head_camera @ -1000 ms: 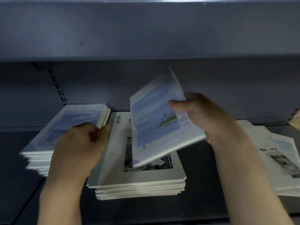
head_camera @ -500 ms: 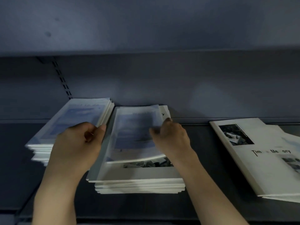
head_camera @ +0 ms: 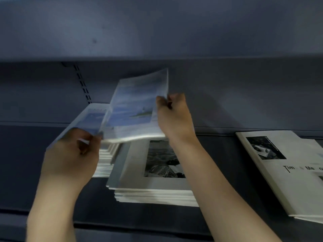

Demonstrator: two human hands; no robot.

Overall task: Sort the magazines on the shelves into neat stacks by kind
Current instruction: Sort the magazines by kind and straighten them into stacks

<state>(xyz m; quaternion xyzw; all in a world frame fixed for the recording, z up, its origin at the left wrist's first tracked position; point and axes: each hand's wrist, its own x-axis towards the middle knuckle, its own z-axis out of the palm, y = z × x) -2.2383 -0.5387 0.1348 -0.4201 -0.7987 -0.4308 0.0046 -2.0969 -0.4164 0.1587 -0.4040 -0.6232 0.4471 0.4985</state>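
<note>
Blue-cover magazine (head_camera: 134, 109) lifted, heading for its pile.
Right hand (head_camera: 174, 117) pinches its edge; blue stack (head_camera: 90, 117) lies under clutching left hand (head_camera: 73, 154).

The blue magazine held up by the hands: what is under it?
Under the blue magazine lies the black-and-white photo stack; its back part is covered. At left, the blue stack is partly hidden too.

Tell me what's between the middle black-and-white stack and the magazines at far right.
Only bare dark shelf, crossed by the right forearm in the head view.

Dim, bluish light; motion blur on raised magazine (head_camera: 136, 109); wide-angle bending at edges.
</note>
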